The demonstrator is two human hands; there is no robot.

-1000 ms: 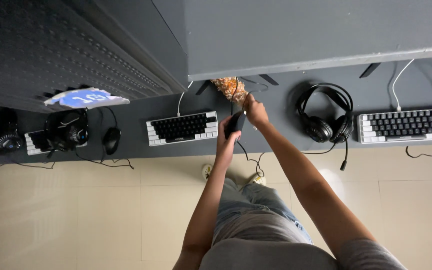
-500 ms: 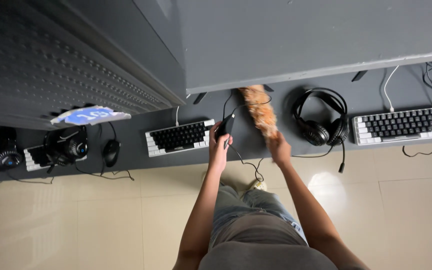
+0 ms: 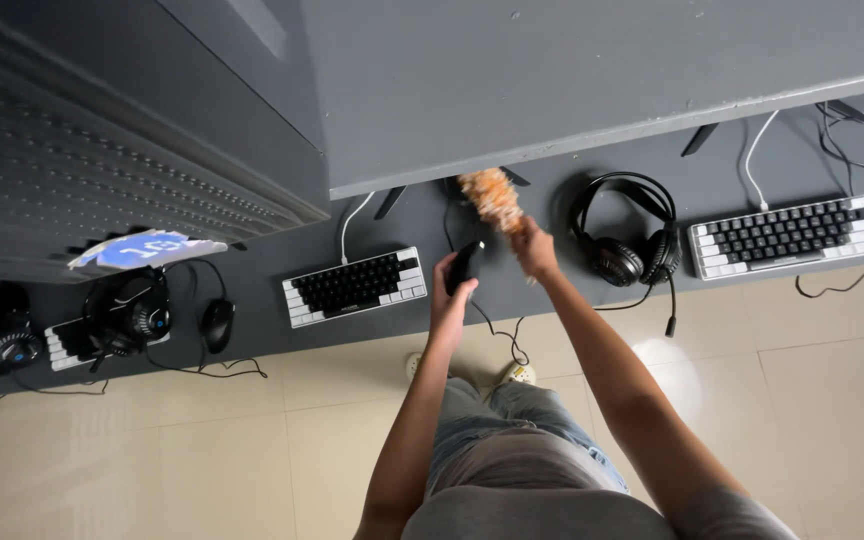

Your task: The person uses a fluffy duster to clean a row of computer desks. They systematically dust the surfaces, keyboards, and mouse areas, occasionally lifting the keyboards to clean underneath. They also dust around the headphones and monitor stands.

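Your left hand (image 3: 452, 292) has its fingers (image 3: 468, 290) closed round a black mouse (image 3: 464, 264), lifted off the counter (image 3: 552, 200) beside the white-framed keyboard (image 3: 355, 286). Your right hand (image 3: 535, 250) is clenched on an orange fluffy duster (image 3: 490, 197), head against the counter under the monitor edge. Judged step: dusting the spot under the raised mouse; next calls for a sweep there, clear of the headset (image 3: 624, 240)

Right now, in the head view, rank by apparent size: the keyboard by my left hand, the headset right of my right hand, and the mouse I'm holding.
1. Keyboard and headset: look alike, unranked.
2. Mouse: clearly smallest, partly hidden by the left hand.
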